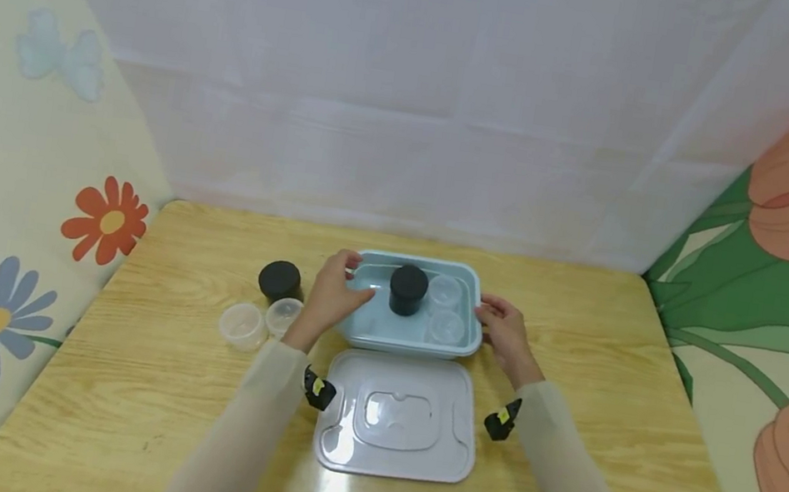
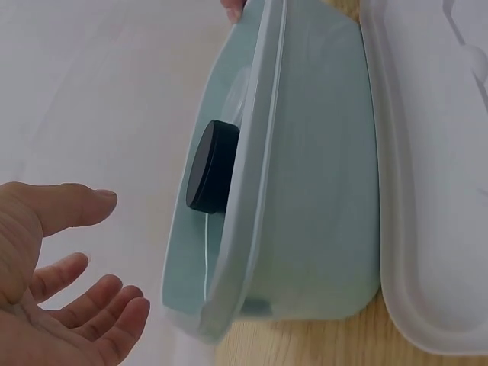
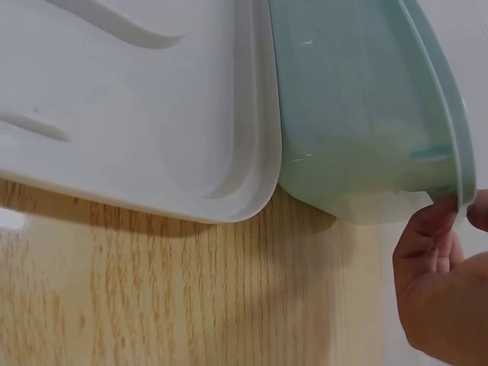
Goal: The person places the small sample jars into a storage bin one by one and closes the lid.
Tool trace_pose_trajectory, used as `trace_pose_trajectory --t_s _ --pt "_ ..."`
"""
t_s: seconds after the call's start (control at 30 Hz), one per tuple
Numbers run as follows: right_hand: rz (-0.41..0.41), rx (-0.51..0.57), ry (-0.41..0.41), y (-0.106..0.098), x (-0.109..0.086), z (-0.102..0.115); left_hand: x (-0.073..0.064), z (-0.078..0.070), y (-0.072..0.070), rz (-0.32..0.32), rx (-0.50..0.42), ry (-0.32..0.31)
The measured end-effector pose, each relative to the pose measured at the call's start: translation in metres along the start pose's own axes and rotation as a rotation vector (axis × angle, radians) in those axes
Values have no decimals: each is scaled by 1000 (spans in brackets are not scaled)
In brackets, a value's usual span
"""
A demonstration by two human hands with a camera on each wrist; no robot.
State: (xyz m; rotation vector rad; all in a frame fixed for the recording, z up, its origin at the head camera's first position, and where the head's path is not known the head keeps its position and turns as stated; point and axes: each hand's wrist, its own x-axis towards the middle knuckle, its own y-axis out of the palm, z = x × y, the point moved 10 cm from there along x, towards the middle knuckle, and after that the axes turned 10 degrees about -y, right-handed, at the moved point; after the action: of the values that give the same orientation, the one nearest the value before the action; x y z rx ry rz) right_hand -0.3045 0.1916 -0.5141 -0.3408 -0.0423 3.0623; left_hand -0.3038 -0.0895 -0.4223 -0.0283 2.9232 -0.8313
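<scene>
A light-blue plastic bin (image 1: 383, 330) sits mid-table. A black jar (image 1: 407, 290) stands inside it, left of two clear plastic cups, a rear one (image 1: 444, 291) and a front one (image 1: 445, 327). My left hand (image 1: 336, 297) hovers at the bin's left end, fingers spread and holding nothing; in the left wrist view the hand (image 2: 69, 282) is apart from the rim. At the right end, my right hand (image 1: 506, 335) pinches the rim, and the right wrist view shows the hand (image 3: 438, 282) with fingertips on both sides of that edge.
Directly in front of the bin lies a pale lid (image 1: 398, 416). Left of my left forearm are another black jar (image 1: 279, 281) and two clear cups, one (image 1: 243, 326) beside the other (image 1: 283, 316). A white cloth backdrop (image 1: 407, 155) hangs behind the wooden table (image 1: 592, 349).
</scene>
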Motion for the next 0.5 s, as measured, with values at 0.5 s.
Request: trace_pose_trajectory --t_s 0.5 --pt "2 -22 23 0 -1 -2 -19 30 -39 -77 4 -63"
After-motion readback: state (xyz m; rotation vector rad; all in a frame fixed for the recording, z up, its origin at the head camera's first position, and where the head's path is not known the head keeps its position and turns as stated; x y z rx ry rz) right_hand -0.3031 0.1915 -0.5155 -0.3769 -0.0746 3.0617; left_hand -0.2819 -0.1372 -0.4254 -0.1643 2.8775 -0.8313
